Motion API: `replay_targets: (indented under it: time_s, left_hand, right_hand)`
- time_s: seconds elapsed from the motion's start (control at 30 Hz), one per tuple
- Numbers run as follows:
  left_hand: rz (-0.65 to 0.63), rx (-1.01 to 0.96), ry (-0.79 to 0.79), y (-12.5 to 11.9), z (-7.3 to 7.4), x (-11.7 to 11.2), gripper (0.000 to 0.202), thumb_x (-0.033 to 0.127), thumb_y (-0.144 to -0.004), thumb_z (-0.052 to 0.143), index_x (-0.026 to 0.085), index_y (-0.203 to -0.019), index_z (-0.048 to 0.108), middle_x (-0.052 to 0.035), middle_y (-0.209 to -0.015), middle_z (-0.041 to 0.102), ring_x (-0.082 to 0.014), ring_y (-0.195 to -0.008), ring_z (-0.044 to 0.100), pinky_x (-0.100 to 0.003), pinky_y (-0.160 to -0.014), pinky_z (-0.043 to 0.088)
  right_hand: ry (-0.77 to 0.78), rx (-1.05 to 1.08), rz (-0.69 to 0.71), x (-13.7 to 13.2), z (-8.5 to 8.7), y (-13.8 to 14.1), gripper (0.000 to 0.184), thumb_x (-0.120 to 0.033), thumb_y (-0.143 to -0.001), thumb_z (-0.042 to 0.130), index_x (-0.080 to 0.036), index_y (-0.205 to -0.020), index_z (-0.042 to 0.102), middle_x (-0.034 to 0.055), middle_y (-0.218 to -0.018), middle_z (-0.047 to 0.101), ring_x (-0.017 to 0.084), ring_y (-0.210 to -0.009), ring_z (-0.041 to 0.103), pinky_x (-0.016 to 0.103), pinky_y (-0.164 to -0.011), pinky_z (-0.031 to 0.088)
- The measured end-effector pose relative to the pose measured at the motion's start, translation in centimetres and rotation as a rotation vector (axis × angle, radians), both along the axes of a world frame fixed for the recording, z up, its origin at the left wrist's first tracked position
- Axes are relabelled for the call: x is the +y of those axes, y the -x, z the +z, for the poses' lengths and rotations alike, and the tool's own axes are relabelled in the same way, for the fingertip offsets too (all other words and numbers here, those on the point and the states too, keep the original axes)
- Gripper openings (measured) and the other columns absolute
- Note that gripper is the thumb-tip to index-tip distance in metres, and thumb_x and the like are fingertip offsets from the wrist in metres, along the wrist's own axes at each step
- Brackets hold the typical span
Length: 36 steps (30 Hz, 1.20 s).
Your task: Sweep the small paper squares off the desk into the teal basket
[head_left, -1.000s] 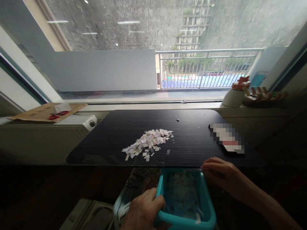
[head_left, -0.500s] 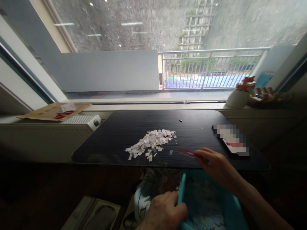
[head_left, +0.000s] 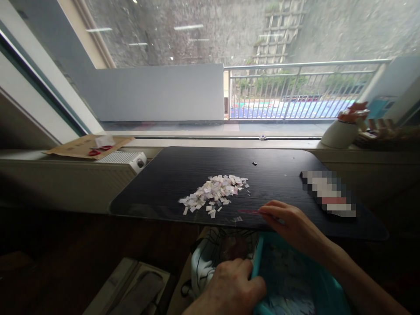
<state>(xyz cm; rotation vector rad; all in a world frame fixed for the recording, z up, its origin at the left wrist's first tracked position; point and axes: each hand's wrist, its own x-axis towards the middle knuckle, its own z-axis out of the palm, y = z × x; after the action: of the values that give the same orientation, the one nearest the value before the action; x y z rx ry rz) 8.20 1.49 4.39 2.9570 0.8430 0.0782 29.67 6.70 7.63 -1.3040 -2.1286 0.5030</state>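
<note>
My right hand (head_left: 284,216) pinches a thin, see-through pinkish-red strip (head_left: 247,211) by its end, low over the black table (head_left: 141,188) close to its front edge. The strip's exact kind I cannot make out. A small clear scrap (head_left: 238,219) lies just below its tip. To the left is a heap of small pale paper pieces (head_left: 213,192). Below the table edge, my left hand (head_left: 232,284) is closed around the left rim of a turquoise bin (head_left: 257,258). Inside the bin lie pale scraps (head_left: 288,302), dim and partly hidden by my right forearm.
A blurred-out flat object (head_left: 328,192) lies at the table's right. On the sill are a white pot (head_left: 339,133) and a brown paper envelope (head_left: 72,146) with red-handled scissors (head_left: 94,153). A radiator (head_left: 121,162) stands left; an open box (head_left: 138,284) is on the floor.
The strip has tilted from showing its flat face to nearly edge-on and come nearer the table's front edge. The clear scrap has shifted toward that edge. My left hand keeps its grip.
</note>
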Motion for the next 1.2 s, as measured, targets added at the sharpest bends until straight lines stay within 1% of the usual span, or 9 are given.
replay_targets:
  time_s: [0.13, 0.27, 0.43, 0.57, 0.7, 0.77, 0.9, 1.07, 1.2]
  left_hand:
    - [0.025, 0.043, 0.060, 0.6, 0.6, 0.0, 0.011, 0.030, -0.082, 0.064, 0.023, -0.081, 0.056, -0.0007, -0.076, 0.054, -0.0185, -0.064, 0.054, -0.025, -0.050, 0.036]
    - [0.055, 0.051, 0.128, 0.8, 1.2, 0.0, 0.011, 0.030, -0.082, 0.064, 0.023, -0.083, 0.056, -0.0024, -0.082, 0.057, -0.0203, -0.071, 0.057, -0.026, -0.055, 0.040]
    - [0.091, 0.076, 0.166, 1.3, 1.5, 0.0, 0.012, 0.032, -0.081, 0.065, 0.023, -0.085, 0.058, -0.0025, -0.084, 0.059, -0.0205, -0.073, 0.058, -0.025, -0.055, 0.040]
    - [0.161, 0.072, 0.167, 2.9, 1.1, 0.1, 0.023, 0.040, -0.075, 0.071, 0.023, -0.085, 0.058, -0.0019, -0.083, 0.058, -0.0207, -0.073, 0.059, -0.025, -0.055, 0.039]
    - [0.246, 0.036, 0.151, 4.7, 0.1, -0.1, 0.035, 0.049, -0.067, 0.075, 0.022, -0.081, 0.059, -0.0020, -0.081, 0.058, -0.0208, -0.072, 0.059, -0.025, -0.054, 0.038]
    - [0.282, 0.006, 0.132, 5.2, -0.5, -0.2, 0.037, 0.051, -0.066, 0.076, 0.021, -0.079, 0.058, -0.0023, -0.080, 0.058, -0.0208, -0.070, 0.058, -0.025, -0.054, 0.038]
    - [0.299, -0.034, 0.117, 5.8, -1.1, -0.6, 0.035, 0.047, -0.063, 0.079, 0.021, -0.077, 0.058, -0.0011, -0.078, 0.057, -0.0194, -0.068, 0.057, -0.025, -0.053, 0.036]
    - [0.286, -0.067, 0.138, 5.7, -1.1, -0.7, 0.037, 0.050, -0.065, 0.077, 0.022, -0.080, 0.059, -0.0009, -0.080, 0.057, -0.0195, -0.070, 0.057, -0.024, -0.054, 0.037]
    - [0.287, -0.050, 0.148, 5.7, -1.0, -0.7, 0.037, 0.049, -0.064, 0.078, 0.022, -0.080, 0.059, -0.0003, -0.079, 0.057, -0.0193, -0.070, 0.057, -0.024, -0.054, 0.038]
  right_hand:
    - [0.069, -0.007, 0.059, -0.7, 0.0, -0.2, 0.018, -0.021, -0.090, 0.048, -0.021, -0.093, 0.066, 0.0032, -0.090, 0.064, 0.014, -0.078, 0.060, 0.024, -0.071, 0.046]
    - [0.090, 0.007, 0.042, -1.8, 0.1, -0.8, 0.017, -0.022, -0.091, 0.048, -0.022, -0.096, 0.064, 0.0032, -0.094, 0.063, 0.014, -0.082, 0.060, 0.023, -0.073, 0.045]
    - [0.073, 0.018, 0.051, -1.6, 0.2, 0.6, 0.018, -0.021, -0.091, 0.048, -0.022, -0.097, 0.065, 0.0029, -0.093, 0.063, 0.014, -0.082, 0.059, 0.024, -0.073, 0.044]
    - [0.069, 0.027, 0.057, -0.6, 0.5, 2.9, 0.020, -0.024, -0.092, 0.044, -0.022, -0.094, 0.064, 0.0021, -0.087, 0.062, 0.014, -0.076, 0.058, 0.025, -0.068, 0.043]
    - [0.002, 0.040, 0.058, 0.9, 0.1, 4.9, 0.021, -0.023, -0.093, 0.043, -0.021, -0.096, 0.063, 0.0028, -0.088, 0.061, 0.014, -0.076, 0.057, 0.026, -0.069, 0.043]
    - [-0.007, 0.035, 0.075, 1.4, -0.2, 5.4, 0.021, -0.022, -0.093, 0.043, -0.021, -0.096, 0.064, 0.0031, -0.089, 0.062, 0.014, -0.078, 0.058, 0.025, -0.071, 0.043]
    - [0.012, -0.035, 0.098, 1.1, -0.1, 5.6, 0.021, -0.021, -0.092, 0.044, -0.022, -0.096, 0.064, 0.0032, -0.089, 0.062, 0.015, -0.077, 0.057, 0.026, -0.070, 0.043]
    - [-0.003, -0.072, 0.060, 0.6, 0.5, 5.8, 0.021, -0.022, -0.092, 0.043, -0.022, -0.094, 0.064, 0.0028, -0.087, 0.061, 0.015, -0.077, 0.057, 0.026, -0.069, 0.042]
    - [0.028, -0.096, 0.063, 0.5, 0.6, 5.8, 0.020, -0.022, -0.092, 0.043, -0.021, -0.091, 0.064, 0.0018, -0.081, 0.060, 0.014, -0.070, 0.055, 0.026, -0.064, 0.040]
